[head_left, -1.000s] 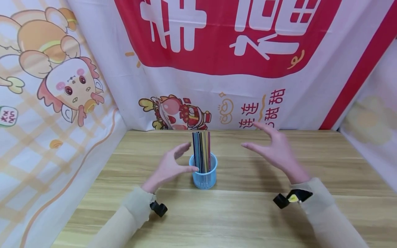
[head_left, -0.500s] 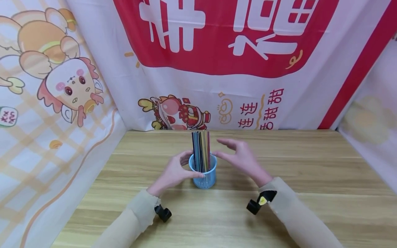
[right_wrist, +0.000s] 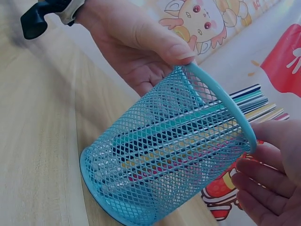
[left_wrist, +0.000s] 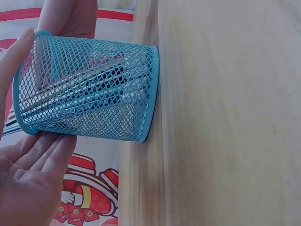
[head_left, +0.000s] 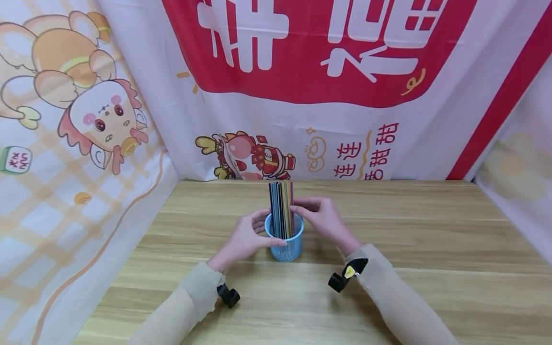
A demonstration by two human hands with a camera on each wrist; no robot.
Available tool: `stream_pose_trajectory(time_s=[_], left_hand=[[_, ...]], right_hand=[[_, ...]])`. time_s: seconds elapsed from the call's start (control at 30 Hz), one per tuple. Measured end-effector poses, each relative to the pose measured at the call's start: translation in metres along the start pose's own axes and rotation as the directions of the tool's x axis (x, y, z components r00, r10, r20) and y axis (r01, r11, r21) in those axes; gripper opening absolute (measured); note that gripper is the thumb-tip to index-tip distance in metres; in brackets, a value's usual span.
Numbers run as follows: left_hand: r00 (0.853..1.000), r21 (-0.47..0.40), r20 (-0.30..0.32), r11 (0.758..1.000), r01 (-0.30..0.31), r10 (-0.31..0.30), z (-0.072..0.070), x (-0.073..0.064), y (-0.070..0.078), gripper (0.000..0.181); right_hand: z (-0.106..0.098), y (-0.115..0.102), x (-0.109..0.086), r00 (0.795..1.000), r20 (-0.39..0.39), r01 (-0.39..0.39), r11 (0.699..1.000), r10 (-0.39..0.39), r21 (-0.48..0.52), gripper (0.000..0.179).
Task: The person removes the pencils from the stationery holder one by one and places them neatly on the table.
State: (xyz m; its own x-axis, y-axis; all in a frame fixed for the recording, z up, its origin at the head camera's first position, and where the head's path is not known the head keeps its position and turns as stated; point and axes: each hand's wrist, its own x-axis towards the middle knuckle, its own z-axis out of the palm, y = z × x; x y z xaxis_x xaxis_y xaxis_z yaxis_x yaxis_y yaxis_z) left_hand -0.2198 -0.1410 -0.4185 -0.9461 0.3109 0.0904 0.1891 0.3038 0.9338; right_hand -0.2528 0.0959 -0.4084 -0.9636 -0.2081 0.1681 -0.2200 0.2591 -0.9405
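A light blue mesh pen holder [head_left: 286, 251] stands upright on the table, also filling the left wrist view [left_wrist: 89, 89]. Slim sticks [head_left: 280, 211] in blue, black, yellow and pink lean inside it, their tops above the rim. My left hand [head_left: 241, 239] grips the holder near its rim, thumb on the near side and fingers behind. From the right, my right hand [head_left: 325, 218] pinches the sticks at the pink and yellow edge, thumb in front and forefinger partly hidden behind them. Its other fingers [right_wrist: 263, 183] hang loosely beside the rim in the right wrist view.
The wood-grain table [head_left: 409, 239] runs back to a white cloth [head_left: 172, 120] with red and cartoon prints. A printed cloth [head_left: 51, 215] also closes the left side. Each wrist wears a small black camera [head_left: 228, 295].
My right hand has moved left from over the table to the sticks. My left hand has closed in from beside the pen holder to its rim. The holder stays in place.
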Motion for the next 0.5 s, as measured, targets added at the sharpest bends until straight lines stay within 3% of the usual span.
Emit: stream_pose_trajectory(time_s=[0.2,0.5], left_hand=[[1.0,-0.013,0.009,1.0,0.014,-0.014,0.0017,0.0031,0.0004,0.08],[1.0,-0.026,0.02,1.0,0.013,-0.013,0.0032,0.006,0.0004,0.08]], right_hand=[[0.0044,-0.0002,0.0015,0.999,-0.039,0.004,1.0,-0.004,-0.007,0.019],[0.0063,0.0002,0.002,0.998,-0.065,0.02,1.0,-0.02,-0.005,0.02]])
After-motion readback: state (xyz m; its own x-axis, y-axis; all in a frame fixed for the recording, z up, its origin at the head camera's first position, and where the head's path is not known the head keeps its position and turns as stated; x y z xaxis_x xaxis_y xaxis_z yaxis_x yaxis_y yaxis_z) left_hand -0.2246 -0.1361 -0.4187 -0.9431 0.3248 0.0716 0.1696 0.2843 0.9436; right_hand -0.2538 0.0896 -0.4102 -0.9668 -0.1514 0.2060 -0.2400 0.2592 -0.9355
